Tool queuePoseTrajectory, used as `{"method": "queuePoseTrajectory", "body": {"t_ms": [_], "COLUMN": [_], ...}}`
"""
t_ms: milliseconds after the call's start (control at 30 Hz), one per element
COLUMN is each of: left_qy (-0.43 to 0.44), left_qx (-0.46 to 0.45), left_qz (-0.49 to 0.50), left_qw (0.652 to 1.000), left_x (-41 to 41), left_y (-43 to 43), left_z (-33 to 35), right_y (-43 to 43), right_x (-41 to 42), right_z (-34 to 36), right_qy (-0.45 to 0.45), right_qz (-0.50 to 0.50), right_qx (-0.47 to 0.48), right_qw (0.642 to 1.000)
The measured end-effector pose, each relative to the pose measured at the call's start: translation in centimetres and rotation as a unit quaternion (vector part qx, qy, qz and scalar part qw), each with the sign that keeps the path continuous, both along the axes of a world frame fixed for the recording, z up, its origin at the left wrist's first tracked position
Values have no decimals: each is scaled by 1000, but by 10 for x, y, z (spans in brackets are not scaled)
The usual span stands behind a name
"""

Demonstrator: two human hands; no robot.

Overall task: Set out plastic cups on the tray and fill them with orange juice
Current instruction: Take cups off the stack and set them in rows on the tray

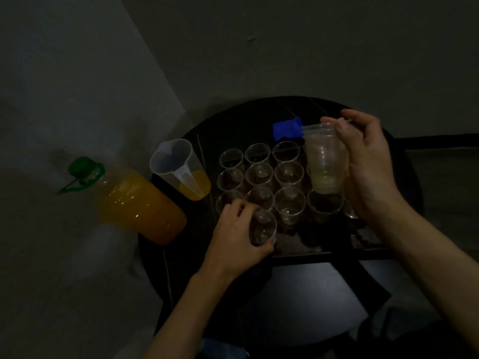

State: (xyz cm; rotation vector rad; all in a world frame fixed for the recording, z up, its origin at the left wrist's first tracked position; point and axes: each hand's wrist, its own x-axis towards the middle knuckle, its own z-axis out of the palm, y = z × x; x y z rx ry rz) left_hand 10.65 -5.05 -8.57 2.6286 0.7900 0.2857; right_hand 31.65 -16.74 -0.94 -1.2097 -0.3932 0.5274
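Several clear plastic cups [260, 176] stand upright in rows on a dark tray [305, 251] on a round black table. My left hand [237, 235] grips one empty cup [263, 228] at the tray's near left corner. My right hand [368, 167] holds a stack of nested cups [325, 159] above the tray's right side. A large bottle of orange juice [140, 207] with a green cap stands to the left. A clear plastic jug [178, 168] with a little juice in it stands beside the bottle.
A blue object [287, 128] lies at the back of the table behind the cups. A pale wall corner rises on the left. The table's near edge [166, 281] is close to my body. The scene is very dim.
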Motion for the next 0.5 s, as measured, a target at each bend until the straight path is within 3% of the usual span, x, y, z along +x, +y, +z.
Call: {"method": "queuePoseTrajectory", "body": {"t_ms": [500], "left_qy": [13], "left_qx": [35], "left_qz": [7], "left_qw": [999], "left_x": [-6], "left_y": [-2], "left_z": [-13], "right_y": [0], "right_x": [0], "right_z": [-4], "right_qy": [-10], "right_qz": [11], "right_qx": [-4], "right_qw": [1000]}}
